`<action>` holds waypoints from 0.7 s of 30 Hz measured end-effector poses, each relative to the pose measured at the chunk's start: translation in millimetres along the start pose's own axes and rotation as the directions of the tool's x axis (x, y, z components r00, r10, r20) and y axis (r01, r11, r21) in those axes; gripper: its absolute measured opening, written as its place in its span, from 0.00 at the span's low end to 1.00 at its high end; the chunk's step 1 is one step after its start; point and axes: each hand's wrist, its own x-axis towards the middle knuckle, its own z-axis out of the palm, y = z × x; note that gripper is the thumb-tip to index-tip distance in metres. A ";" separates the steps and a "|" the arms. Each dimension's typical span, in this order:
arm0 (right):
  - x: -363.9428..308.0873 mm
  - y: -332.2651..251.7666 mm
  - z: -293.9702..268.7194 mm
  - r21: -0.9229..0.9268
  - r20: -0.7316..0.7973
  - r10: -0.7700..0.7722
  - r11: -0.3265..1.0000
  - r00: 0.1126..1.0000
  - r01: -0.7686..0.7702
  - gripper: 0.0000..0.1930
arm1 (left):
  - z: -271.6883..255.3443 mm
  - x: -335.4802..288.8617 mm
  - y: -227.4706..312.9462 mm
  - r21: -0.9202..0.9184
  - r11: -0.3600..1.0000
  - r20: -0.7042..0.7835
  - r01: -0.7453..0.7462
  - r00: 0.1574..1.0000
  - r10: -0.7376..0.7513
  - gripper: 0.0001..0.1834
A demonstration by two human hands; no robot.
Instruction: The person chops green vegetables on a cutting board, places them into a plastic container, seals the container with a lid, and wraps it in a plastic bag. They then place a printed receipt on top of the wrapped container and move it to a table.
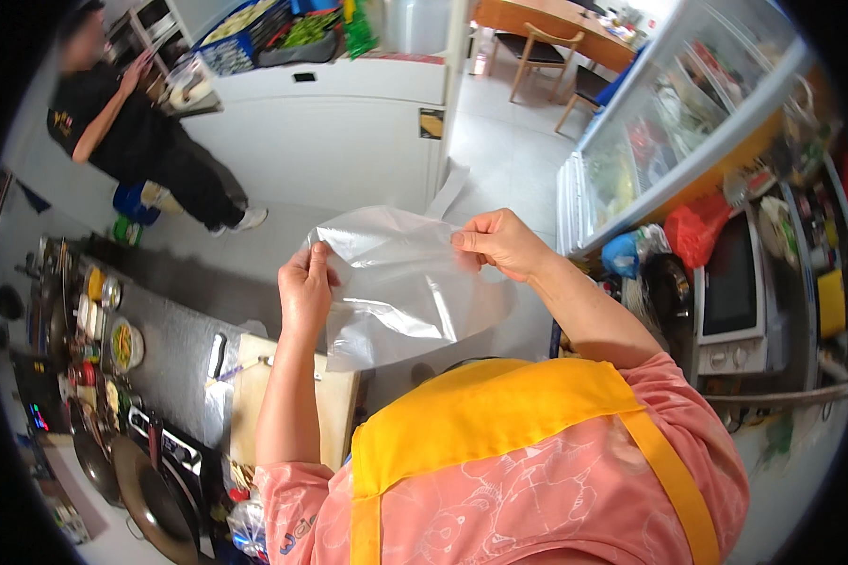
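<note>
A clear plastic bag [396, 292] hangs stretched between my two hands, in front of my yellow apron. My left hand [307, 282] pinches its upper left edge between thumb and fingers. At the upper right edge, my right hand [504, 243] grips the film the same way. The bag looks thin and slack, with shiny creases, and the floor shows through it. Below my left forearm lies a wooden cutting board [254, 400], partly covered by that arm. A knife with a dark handle [217, 358] rests beside the board.
On the left, the counter [165, 325] holds a bowl of cut food [125, 344], jars and a wok [155, 499]. A person [132, 122] in black stands at the far left. A white chest [339, 141] stands ahead; a glass-door fridge [669, 132] and microwave [730, 282] are right.
</note>
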 end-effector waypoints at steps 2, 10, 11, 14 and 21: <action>20.6 2.2 21.5 0.038 0.035 0.031 0.999 0.999 -0.032 0.10 | -21.8 8.1 -21.3 0.049 0.999 -0.057 -0.024 0.998 0.027 0.17; 102.2 17.3 69.5 -0.126 0.245 0.109 0.989 0.963 -0.080 0.07 | -69.4 12.9 -60.9 0.171 0.984 -0.418 0.056 0.908 0.021 0.16; 112.5 20.3 73.9 -0.082 0.276 0.109 0.993 0.955 -0.090 0.08 | -73.6 12.9 -58.5 0.455 0.890 -0.515 -0.015 0.811 0.277 0.16; 144.5 25.1 83.4 -0.027 0.343 0.098 0.995 0.934 -0.095 0.08 | -73.1 9.2 -45.8 0.848 0.522 -0.471 0.093 0.584 0.661 0.23; 195.9 13.1 87.1 -0.043 0.424 0.182 0.983 0.887 -0.181 0.11 | 38.1 36.9 -22.0 -0.216 0.966 -0.205 0.140 0.961 -0.185 0.13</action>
